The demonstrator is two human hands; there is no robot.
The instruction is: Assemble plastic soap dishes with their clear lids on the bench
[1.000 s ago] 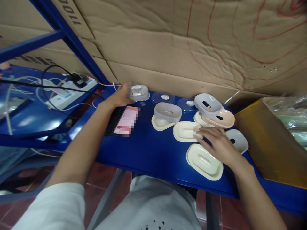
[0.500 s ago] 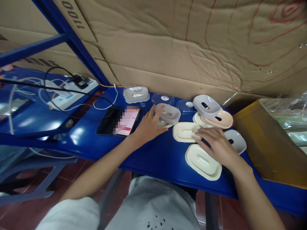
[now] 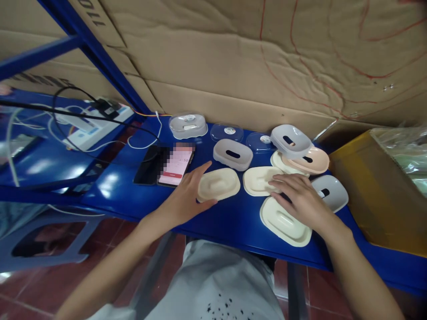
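Observation:
My left hand (image 3: 182, 195) has its thumb and fingers spread around the left end of a cream oval tray (image 3: 218, 183) with a raised middle. Whether it touches the tray is unclear. Behind this tray lies a grey soap dish (image 3: 232, 154) with a dark slot. My right hand (image 3: 296, 193) rests with extended fingers over the right end of a second cream tray (image 3: 260, 180), covering that end. Closer to me lies a third cream tray (image 3: 286, 222). Another grey soap dish (image 3: 330, 193) is partly hidden behind my right hand.
A grey dish (image 3: 291, 140) and a peach dish (image 3: 312, 160) overlap at the back right. Clear lids (image 3: 227, 132) and a covered dish (image 3: 188, 126) line the back. A phone (image 3: 176, 164) lies left; a cardboard box (image 3: 376, 195) stands right. Cables (image 3: 130, 124) cross the left.
The left grey dish now lies flat behind the cream tray it overlapped. That tray is fully exposed, and my left hand has moved left and nearer. My right hand has hardly moved.

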